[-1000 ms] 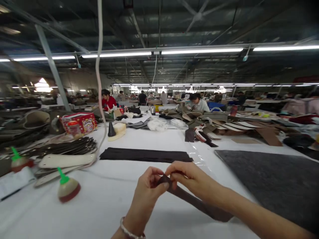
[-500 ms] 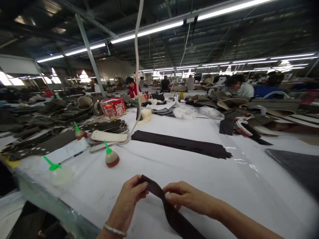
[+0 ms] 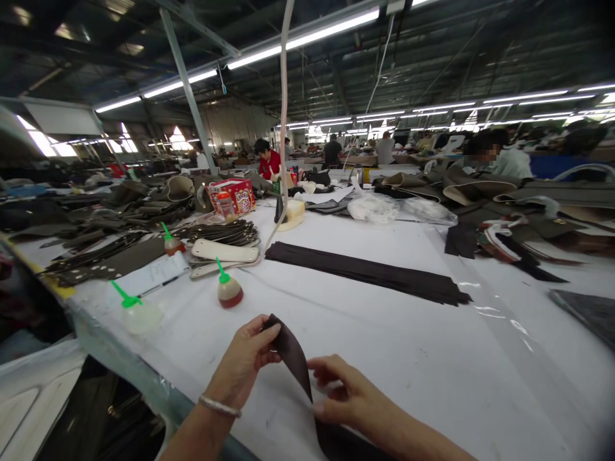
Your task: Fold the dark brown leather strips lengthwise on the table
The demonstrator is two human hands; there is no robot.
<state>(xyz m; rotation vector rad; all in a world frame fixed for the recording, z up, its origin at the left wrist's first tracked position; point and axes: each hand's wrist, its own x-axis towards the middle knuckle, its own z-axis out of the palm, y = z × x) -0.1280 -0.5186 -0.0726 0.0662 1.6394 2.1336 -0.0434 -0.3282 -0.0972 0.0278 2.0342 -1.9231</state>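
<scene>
My left hand (image 3: 243, 362) is closed, pinching the upper end of a dark brown strip (image 3: 294, 355) between thumb and fingers. The strip hangs in a curve over the white table and runs down toward the bottom edge of the picture. Beside its right edge is my right hand (image 3: 348, 394), with thumb and index finger apart; the thumb tip appears to touch the strip. Farther up the table lies a flat stack of similar dark strips (image 3: 365, 272).
Two squeeze bottles with green spouts, one with reddish liquid (image 3: 230, 293) and one pale (image 3: 141, 315), stand at left. Cream straps (image 3: 225, 251), a red patterned box (image 3: 240, 195) and clear plastic (image 3: 372, 208) lie beyond. A white cable (image 3: 283, 115) hangs down. Several people work in the background.
My left hand has raised the strip's end slightly. My right hand's thumb and index finger have spread, and the hand has slid lower along the strip. The camera view has turned left.
</scene>
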